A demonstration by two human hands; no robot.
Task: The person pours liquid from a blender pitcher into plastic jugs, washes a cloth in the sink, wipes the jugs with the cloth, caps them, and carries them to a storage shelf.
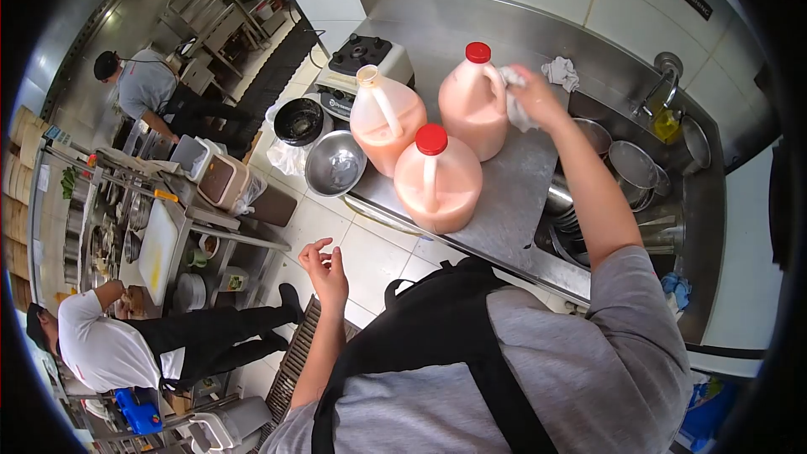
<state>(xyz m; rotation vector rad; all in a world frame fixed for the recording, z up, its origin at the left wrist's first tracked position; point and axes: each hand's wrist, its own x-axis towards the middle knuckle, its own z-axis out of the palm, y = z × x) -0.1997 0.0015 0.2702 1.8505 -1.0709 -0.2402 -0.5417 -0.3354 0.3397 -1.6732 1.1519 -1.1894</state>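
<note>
My right hand [538,99] is closed on a white cloth [519,111], right beside the handle of the back red-capped jug [473,105]; whether the cloth touches the jug I cannot tell. That hand is slightly blurred. Pink-orange liquid fills this jug, a second red-capped jug [439,189] at the counter's front edge, and an uncapped jug [385,122] on the left with a lower level. My left hand [325,271] hangs over the floor in front of the counter, fingers loosely bent and apart, holding nothing.
A blender base [370,63], a steel bowl [335,164] and a black container [298,121] stand left of the jugs. A crumpled cloth [561,73] lies behind. The sink [714,252] on the right holds several pots. Two people [109,340] work at the left.
</note>
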